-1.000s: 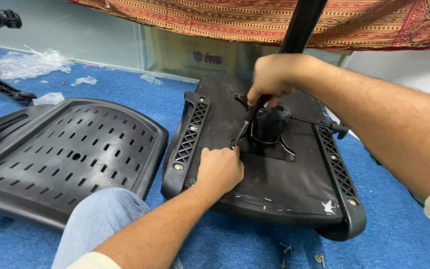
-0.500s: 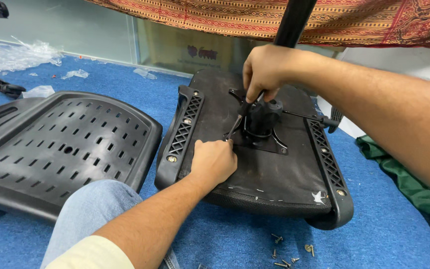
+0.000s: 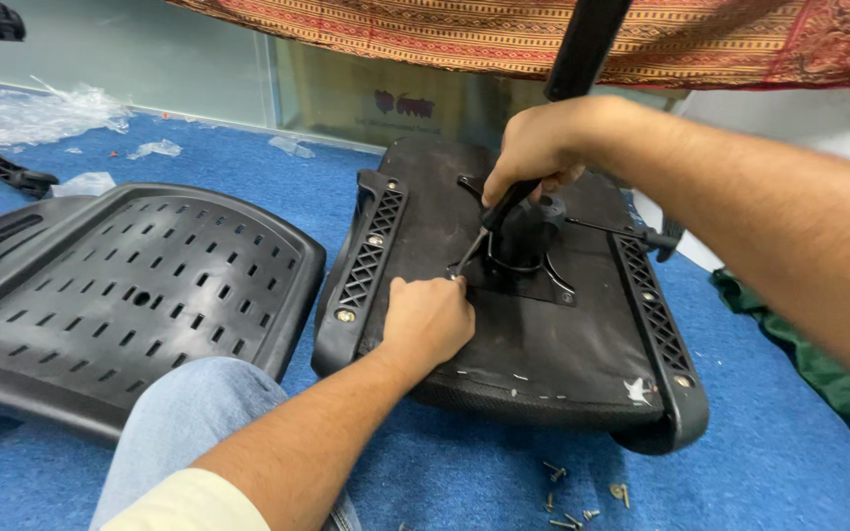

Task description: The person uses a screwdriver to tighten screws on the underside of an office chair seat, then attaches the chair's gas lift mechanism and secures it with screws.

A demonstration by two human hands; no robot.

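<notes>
An upside-down black chair seat point(image 3: 543, 344) lies on the blue carpet, with a black metal mechanism plate point(image 3: 523, 261) bolted at its middle. My right hand point(image 3: 538, 147) is shut on the black handle of a screwdriver point(image 3: 489, 221), whose thin shaft slants down to the plate's near-left corner. My left hand point(image 3: 430, 320) rests on the seat right at the screwdriver tip, fingers curled; whether it pinches a screw is hidden. A black gas-lift column point(image 3: 582, 44) rises behind my right hand.
A perforated black plastic chair back point(image 3: 140, 285) lies to the left. Several loose screws point(image 3: 568, 492) lie on the carpet in front of the seat. Clear plastic wrapping point(image 3: 41, 113) is at far left, green cloth point(image 3: 799, 344) at right, a patterned cloth point(image 3: 445, 29) above.
The view has shifted slightly. Both hands stay at the same spot on the seat, the screwdriver still angled into the plate's corner.
</notes>
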